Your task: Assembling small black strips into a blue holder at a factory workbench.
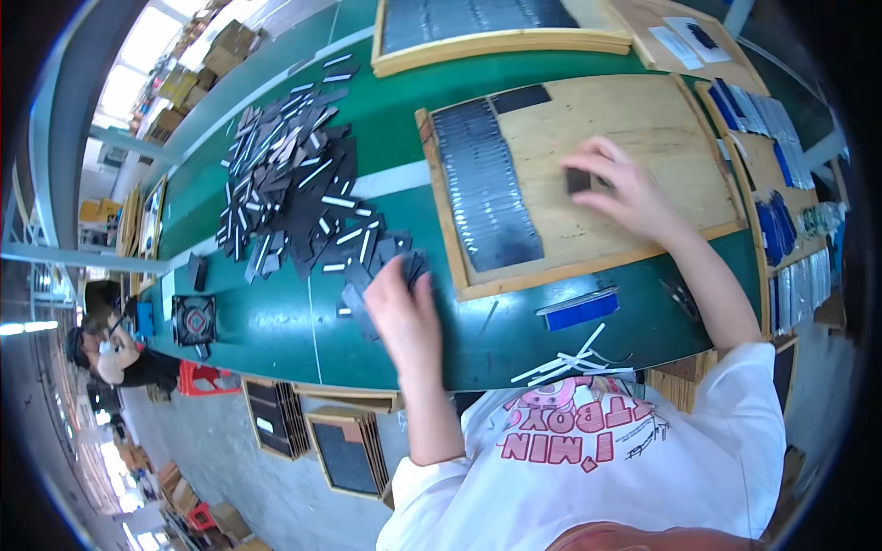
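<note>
My right hand (617,188) is over a shallow wooden tray (634,119), pinching a small dark rectangular piece (577,181) between thumb and fingers. Along the tray's left side runs a column of dark flat pieces (487,193) packed edge to edge, and another dark piece (521,98) lies against the far rim. At the near right edge of a loose heap of dark pieces (294,174), many with white strips, is my left hand (404,308). Its thumb and fingers curl around dark pieces (416,266), though the fingertips are partly hidden.
A second framed tray (496,41) lies beyond the first. Blue bundle (581,309) and white strips (565,360) rest on the green table (266,321) near me. Blue and white packs (781,138) stand at right, a small black fan (194,320) at left. A person (115,358) sits farther left.
</note>
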A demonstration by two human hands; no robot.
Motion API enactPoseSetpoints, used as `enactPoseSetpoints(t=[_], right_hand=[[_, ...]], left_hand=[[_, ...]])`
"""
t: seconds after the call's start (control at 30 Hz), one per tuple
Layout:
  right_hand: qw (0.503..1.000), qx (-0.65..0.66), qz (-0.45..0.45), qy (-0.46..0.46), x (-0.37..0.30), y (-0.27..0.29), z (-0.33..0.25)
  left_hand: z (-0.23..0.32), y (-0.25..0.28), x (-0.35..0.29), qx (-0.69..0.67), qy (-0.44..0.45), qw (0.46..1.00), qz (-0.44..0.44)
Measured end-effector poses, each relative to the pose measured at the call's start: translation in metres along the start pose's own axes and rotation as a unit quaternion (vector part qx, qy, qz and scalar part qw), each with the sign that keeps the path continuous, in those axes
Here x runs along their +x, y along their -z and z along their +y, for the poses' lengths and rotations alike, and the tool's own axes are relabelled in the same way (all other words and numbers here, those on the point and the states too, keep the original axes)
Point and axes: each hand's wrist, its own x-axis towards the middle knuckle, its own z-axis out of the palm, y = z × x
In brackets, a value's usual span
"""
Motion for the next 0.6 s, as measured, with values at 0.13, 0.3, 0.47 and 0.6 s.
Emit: enactPoseSetpoints(t=[0.13, 0.3, 0.47, 0.6], right_hand=[[0.995, -0.09, 0.035, 0.031, 0.049, -0.014, 0.054], [0.994, -0.078, 0.067, 0.041, 0.093, -0.029, 0.088], [0.992, -0.085, 0.083, 0.035, 0.114, -0.038, 0.104], [0.99, -0.094, 0.094, 0.036, 0.122, -0.04, 0.107]], left_hand=[[-0.016, 0.009, -0.003, 0.091, 0.023, 0.993, -0.068], [-0.009, 0.004, -0.002, 0.069, 0.013, 0.997, -0.04], [-0.003, 0.006, -0.001, -0.225, 0.09, 0.969, 0.04], [0.007, 0.01, -0.007, -0.515, 0.173, 0.839, 0.012]])
